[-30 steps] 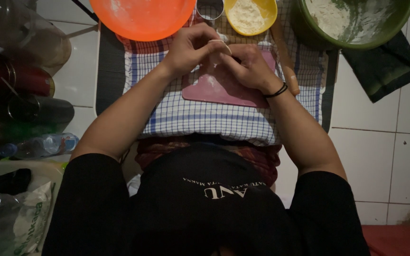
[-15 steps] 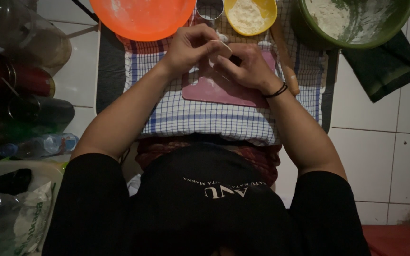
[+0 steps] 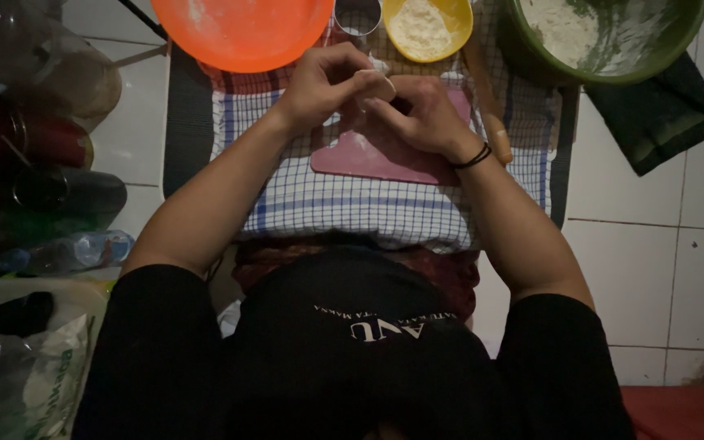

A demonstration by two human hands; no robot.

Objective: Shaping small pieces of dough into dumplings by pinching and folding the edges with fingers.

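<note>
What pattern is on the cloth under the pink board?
The cloth is white with a blue checked grid and darker blue stripes, under the pink board; seen in the head view.

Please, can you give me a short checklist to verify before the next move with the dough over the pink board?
1. Dough held in both hands: ok. Left hand and right hand meet around the pale piece.
2. Pink board under the hands, lying flat on the checked cloth: ok.
3. Flour close by: ok. Yellow bowl with white powder stands just beyond the hands.
4. Rolling pin within reach: ok, beside the right wrist.
5. Orange bowl free to receive pieces: ok, it looks empty.
6. Dough sealed or shaped fully: cannot tell, the fingers hide it.
</note>
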